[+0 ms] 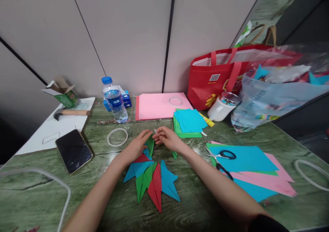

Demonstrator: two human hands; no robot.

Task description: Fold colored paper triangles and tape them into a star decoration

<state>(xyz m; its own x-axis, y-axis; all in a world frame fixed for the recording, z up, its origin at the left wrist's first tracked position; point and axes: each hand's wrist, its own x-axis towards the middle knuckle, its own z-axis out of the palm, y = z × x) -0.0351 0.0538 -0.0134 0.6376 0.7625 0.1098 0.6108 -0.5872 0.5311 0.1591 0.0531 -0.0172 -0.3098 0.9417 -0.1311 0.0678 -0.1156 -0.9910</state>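
My left hand point(138, 143) is closed on a green folded paper piece point(150, 147), at the upper end of a curved row of folded paper. My right hand point(168, 138) faces it, fingertips pinched at a small white strip point(155, 131) beside the green piece. Below lie a blue folded piece point(168, 180), a red folded piece point(155, 187) and a green one point(144, 181), fanned out with their points outward. More blue and red pieces are partly hidden by my left hand. Another green piece point(174, 154) shows just under my right wrist.
Scissors point(221, 158) rest on coloured sheets point(244, 158) at right. Behind are blue and green paper squares point(190, 120), pink sheets point(159, 106), a white mug point(221, 107) and a red bag point(205, 88). A bottle point(115, 103), tape roll point(117, 137), phone point(73, 150) and hammer point(73, 112) are left.
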